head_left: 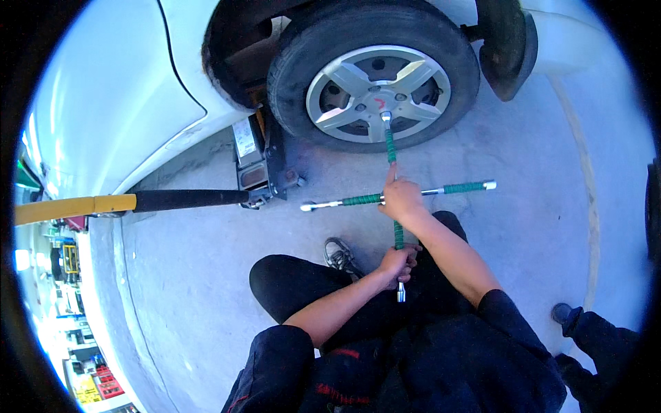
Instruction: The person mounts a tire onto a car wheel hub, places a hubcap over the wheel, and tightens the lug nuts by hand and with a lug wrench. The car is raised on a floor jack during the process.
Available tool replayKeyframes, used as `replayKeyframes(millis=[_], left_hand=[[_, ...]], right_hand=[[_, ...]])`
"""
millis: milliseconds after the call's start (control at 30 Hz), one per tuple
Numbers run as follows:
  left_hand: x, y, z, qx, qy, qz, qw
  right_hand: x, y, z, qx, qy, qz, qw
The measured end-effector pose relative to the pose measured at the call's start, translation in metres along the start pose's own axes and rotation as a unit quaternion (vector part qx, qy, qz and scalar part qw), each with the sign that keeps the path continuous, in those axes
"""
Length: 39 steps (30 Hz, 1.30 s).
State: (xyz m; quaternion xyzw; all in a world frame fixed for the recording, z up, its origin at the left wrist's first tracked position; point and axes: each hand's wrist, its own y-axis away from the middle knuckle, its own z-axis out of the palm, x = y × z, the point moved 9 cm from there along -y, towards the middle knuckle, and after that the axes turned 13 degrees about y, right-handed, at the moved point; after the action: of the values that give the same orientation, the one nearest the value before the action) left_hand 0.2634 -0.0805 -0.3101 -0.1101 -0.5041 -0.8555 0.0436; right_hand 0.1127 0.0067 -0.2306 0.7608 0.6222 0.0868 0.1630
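Observation:
A green-and-chrome cross wrench has its upper end on the lower middle of the silver wheel, at a lug nut position. My right hand grips the wrench at its crossing, index finger laid along the upper bar. My left hand is closed round the lower bar, just above its chrome socket end. The side bars stick out left and right over the concrete floor. The wheel and black tyre sit in the wheel arch of a white car.
A jack stands left of the tyre, its yellow-and-black handle reaching left. A black mudflap hangs right. My bent knees are below the wrench. Another person's dark shoe and leg are at lower right. Equipment lines the far left background.

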Motion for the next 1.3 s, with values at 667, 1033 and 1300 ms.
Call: replayKeyframes(millis=[667,1033,1300], left_hand=[[-0.011,-0.032,-0.011,-0.014,0.004,-0.010,1.000],[-0.011,-0.017,-0.001,-0.005,0.034,0.003,0.999],[-0.010,-0.013,0.004,-0.031,0.036,-0.029,0.998]], right_hand=[[0.003,0.055,0.293,-0.364,-0.701,-0.013,0.614],[0.089,0.096,0.030,0.216,-0.225,0.009,0.950],[-0.008,0.009,0.239,-0.316,-0.523,-0.118,0.783]])
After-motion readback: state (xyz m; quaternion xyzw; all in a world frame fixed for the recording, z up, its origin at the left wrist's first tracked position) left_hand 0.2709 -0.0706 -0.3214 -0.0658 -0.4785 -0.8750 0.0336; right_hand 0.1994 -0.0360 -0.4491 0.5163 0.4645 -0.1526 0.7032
